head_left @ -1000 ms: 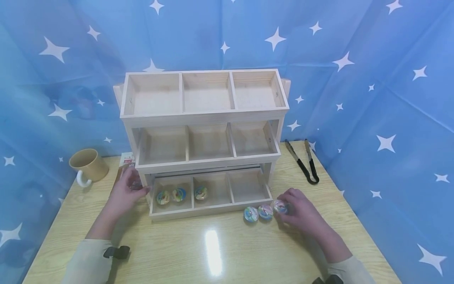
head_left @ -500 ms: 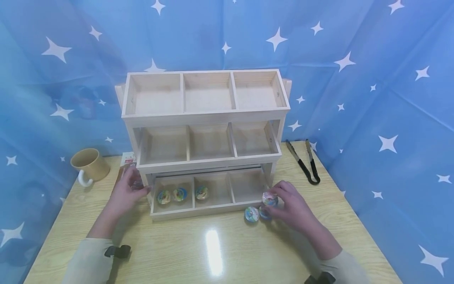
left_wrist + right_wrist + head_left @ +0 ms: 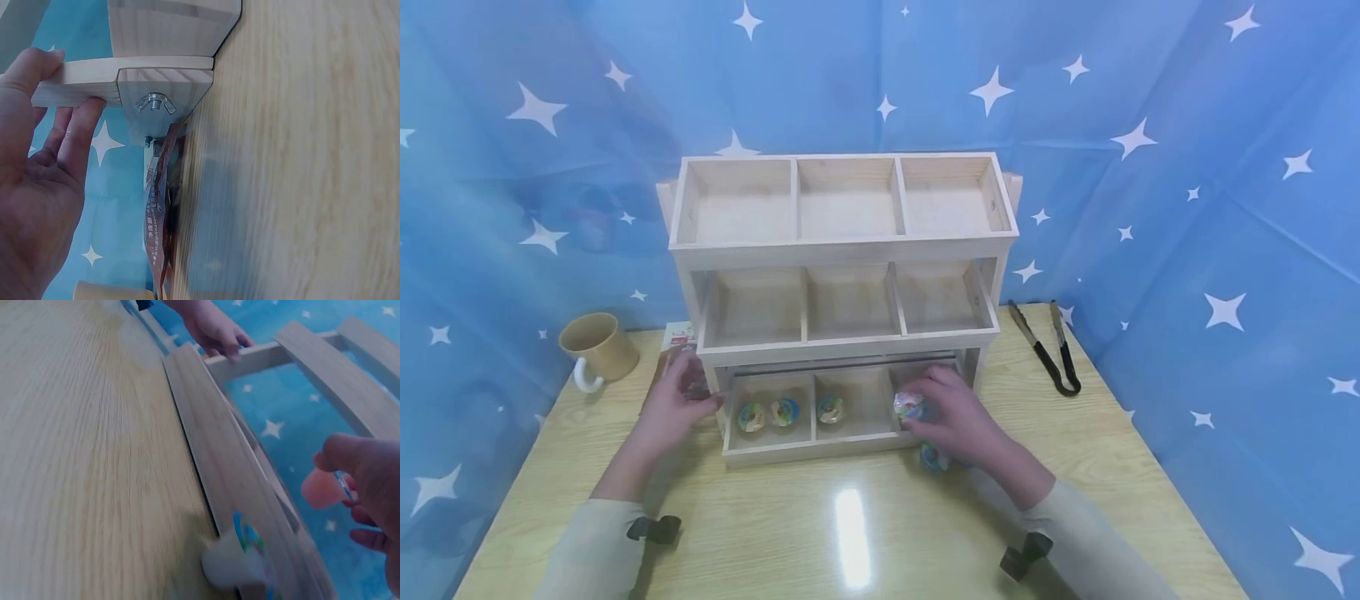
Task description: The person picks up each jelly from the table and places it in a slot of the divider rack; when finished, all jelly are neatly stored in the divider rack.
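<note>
A three-tier wooden rack stands on the table. My left hand grips the wooden post at its left side, thumb on one face and fingers on the other. Over the right compartment of the bottom tray, my right hand pinches a small jelly cup with a printed lid; its cup body looks pinkish in the right wrist view. Two jelly cups sit in the left compartment and one cup in the middle. Another jelly cup stands on the table, partly hidden below my right hand.
A tan mug with a white handle stands at the far left. Behind my left hand lies a brown packet. Black-handled tongs lie right of the rack. A blue star-patterned cloth hangs behind.
My right hand has lifted a jelly cup from the table's row and carried it leftward to the bottom tray's right compartment. My left hand keeps its grip on the rack.
</note>
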Demonstrator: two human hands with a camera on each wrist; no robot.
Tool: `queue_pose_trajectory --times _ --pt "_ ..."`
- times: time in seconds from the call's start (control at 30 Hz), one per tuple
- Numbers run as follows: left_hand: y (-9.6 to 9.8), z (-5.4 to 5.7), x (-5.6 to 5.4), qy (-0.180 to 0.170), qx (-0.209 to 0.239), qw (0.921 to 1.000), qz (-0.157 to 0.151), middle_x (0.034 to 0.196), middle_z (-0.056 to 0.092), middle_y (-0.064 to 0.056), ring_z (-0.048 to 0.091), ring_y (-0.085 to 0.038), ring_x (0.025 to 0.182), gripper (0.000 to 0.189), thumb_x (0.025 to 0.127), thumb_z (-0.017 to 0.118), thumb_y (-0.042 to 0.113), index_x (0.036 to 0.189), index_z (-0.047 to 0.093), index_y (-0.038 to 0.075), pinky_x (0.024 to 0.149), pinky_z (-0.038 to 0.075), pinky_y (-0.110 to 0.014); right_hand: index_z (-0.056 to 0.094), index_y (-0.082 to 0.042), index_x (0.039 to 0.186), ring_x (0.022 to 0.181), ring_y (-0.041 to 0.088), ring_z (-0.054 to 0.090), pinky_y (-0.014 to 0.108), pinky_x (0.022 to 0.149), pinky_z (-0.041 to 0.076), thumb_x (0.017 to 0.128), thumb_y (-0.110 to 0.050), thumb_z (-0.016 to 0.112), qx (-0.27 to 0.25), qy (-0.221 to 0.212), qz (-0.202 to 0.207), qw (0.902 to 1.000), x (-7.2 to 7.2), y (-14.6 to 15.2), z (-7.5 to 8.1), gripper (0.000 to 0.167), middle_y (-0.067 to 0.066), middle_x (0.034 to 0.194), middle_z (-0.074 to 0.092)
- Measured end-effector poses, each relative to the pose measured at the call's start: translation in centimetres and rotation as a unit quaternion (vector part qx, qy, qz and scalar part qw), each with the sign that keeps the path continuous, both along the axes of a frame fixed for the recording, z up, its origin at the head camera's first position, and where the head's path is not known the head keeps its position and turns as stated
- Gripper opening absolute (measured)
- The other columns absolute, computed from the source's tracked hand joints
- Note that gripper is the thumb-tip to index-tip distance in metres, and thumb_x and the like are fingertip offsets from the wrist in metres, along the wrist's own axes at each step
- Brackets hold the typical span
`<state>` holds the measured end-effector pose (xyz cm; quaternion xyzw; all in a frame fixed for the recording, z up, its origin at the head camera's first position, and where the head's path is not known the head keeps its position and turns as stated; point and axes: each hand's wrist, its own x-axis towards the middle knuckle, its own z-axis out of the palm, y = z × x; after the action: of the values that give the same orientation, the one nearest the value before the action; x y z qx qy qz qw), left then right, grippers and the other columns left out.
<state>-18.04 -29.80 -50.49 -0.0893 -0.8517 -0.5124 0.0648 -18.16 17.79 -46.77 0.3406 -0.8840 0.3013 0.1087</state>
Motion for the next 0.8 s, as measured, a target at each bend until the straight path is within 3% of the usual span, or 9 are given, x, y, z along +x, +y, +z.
queue_pose_trajectory --times 0.17,0.43,0.67,0.8 --pt "0.0 0.1 0.0 -0.012 -0.002 0.9999 0.001 0.136 0.061 -0.023 0.062 -0.048 0.129 0.066 0.096 0.082 0.002 0.153 0.048 0.007 0.107 0.057 -0.069 0.077 -0.008 0.128 0.122 0.034 0.064 0.055 0.103 0.059 0.088 -0.021 0.091 0.019 -0.025 0.026 0.9992 -1.0 -2.4 -0.1 0.044 0.011 0.129 0.070" --pt "0.3 0.1 -0.1 -0.005 -0.002 1.0000 -0.005 0.136 0.062 -0.025 0.063 -0.049 0.129 0.067 0.095 0.082 -0.001 0.152 0.047 0.004 0.106 0.057 -0.068 0.078 -0.013 0.129 0.130 0.026 0.062 0.046 0.112 0.056 0.092 -0.027 0.088 0.070 -0.043 0.071 0.9941 -3.5 -4.6 -1.2 0.041 0.005 0.137 0.070" --pt "0.2 0.2 -0.1 -0.014 0.001 0.9999 0.000 0.138 0.061 -0.027 0.060 -0.053 0.133 0.067 0.096 0.081 0.001 0.153 0.047 0.006 0.109 0.054 -0.071 0.080 -0.021 0.124 0.129 0.017 0.060 0.041 0.119 0.049 0.094 -0.031 0.085 0.130 0.007 0.090 0.9873 -5.3 -5.6 -2.3 0.033 -0.005 0.132 0.070" --pt "0.2 0.3 0.0 -0.015 -0.005 0.9999 0.004 0.139 0.062 -0.028 0.060 -0.053 0.133 0.065 0.096 0.081 0.001 0.152 0.047 0.005 0.108 0.055 -0.071 0.080 -0.021 0.122 0.129 0.017 0.060 0.042 0.124 0.044 0.093 -0.030 0.085 0.141 0.013 0.094 0.9854 -5.7 -5.8 -2.7 0.031 -0.005 0.131 0.071"
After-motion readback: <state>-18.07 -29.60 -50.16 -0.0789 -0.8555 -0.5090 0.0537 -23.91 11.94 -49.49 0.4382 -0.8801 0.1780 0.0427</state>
